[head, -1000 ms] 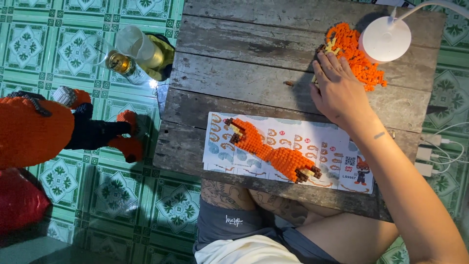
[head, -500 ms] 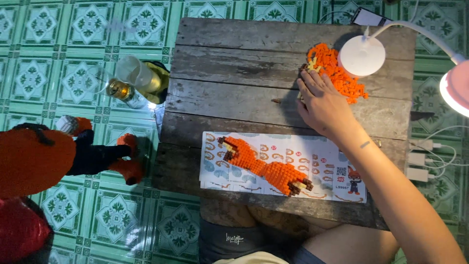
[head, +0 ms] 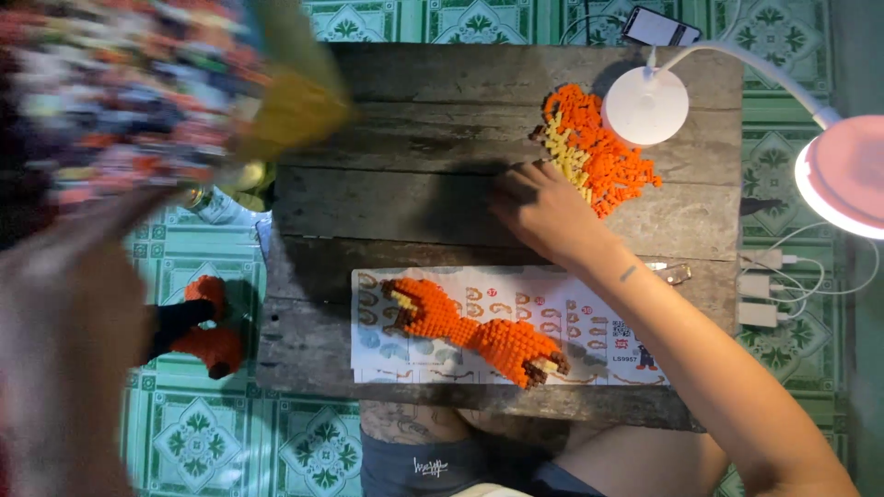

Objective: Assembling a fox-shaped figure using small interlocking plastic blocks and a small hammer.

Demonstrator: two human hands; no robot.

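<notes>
A low table of weathered grey planks is seen from above, and everything else is placed against it. The right hand is laid palm down near the table's middle, fingers loosely spread and resting on the wood, nothing pinched between them; its fingertips lie just beside a loose pile of small orange and yellow bricks heaped toward the table's far right corner. At the near edge of the table a printed instruction sheet is spread flat, and on it lies a half-built orange brick model. The model's long axis runs diagonally across the sheet, from its upper left to its lower right; one end, with a pale yellow patch, points toward the table's left edge, and the other end, tipped with dark brown and cream, points toward the near right. The model is untouched by either hand. A white lamp base stands on the far right of the table, touching the pile, and its pink-lit lamp head hangs out beyond the table's right edge. The left hand appears as a large blurred shape off the table's left side, seemingly lifting a blurred multicoloured bag; its grip cannot be told.
</notes>
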